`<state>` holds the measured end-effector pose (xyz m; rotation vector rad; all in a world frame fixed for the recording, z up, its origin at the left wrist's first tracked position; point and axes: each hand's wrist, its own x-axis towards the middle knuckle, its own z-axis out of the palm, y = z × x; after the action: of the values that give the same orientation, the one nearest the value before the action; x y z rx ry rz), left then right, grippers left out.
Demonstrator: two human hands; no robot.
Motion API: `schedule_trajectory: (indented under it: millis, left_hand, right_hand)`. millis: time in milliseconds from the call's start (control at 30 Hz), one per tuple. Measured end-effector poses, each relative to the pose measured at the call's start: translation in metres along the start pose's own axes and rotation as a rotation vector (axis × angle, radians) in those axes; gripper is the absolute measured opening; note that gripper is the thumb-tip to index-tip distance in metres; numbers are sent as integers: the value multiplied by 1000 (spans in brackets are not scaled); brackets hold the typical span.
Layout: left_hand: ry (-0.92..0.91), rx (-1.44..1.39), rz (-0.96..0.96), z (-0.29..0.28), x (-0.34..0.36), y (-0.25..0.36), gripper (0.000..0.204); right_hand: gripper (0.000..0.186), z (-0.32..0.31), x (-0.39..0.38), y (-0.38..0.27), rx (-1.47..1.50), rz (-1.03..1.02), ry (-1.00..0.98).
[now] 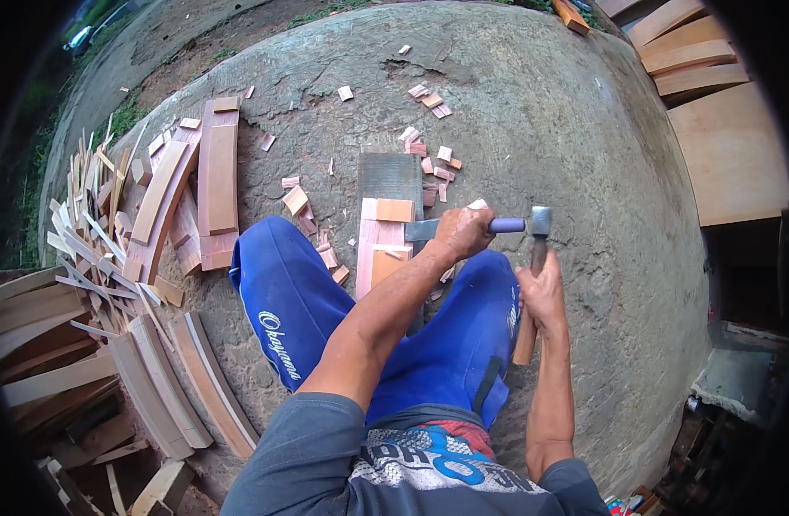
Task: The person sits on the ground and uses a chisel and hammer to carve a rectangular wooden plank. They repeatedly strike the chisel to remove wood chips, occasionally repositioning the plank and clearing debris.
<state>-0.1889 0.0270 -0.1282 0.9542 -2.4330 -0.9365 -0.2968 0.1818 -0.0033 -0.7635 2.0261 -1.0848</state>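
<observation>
My left hand (463, 233) is wrapped round a chisel, whose purple handle (507, 225) sticks out to the right. Its flat metal blade (421, 230) points left, at the edge of a pinkish wooden piece (369, 234) with paler blocks on it. That piece lies between my knees, over a grey ridged board (386, 175). My right hand (542, 288) grips a hammer by its wooden handle (524, 337). The hammer's metal head (541, 221) is right beside the chisel's handle end; whether they touch, I cannot tell.
Small wood chips (295, 200) are scattered around the board on the rough stone ground (601, 172). At left lie curved wooden pieces (219, 181) and a heap of thin offcuts (93, 224). More curved boards (691, 57) and a wide panel (730, 155) stand at right.
</observation>
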Motion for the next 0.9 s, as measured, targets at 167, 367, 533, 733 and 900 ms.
schedule_trajectory:
  millis: [167,367,533,733,900]
  left_hand:
    - [20,15,-21,-3,-6,-7,26]
    - [-40,63,-37,-7,-6,-3,27]
    - [-50,66,-16,-12,-8,-4,21]
    - [-54,78,17,-4,-15,-9,20]
    - [-24,44,-78,-5,4,-11,21]
  right_hand:
    - [45,-18,-7,-13,154,30,8]
    - [42,-1,-6,7,-42,43,-150]
    - [48,-16,-14,-1,197,11,66]
    - [49,-22,-14,-5,246,-1,64]
    - [48,-8,-16,-5,297,41,6]
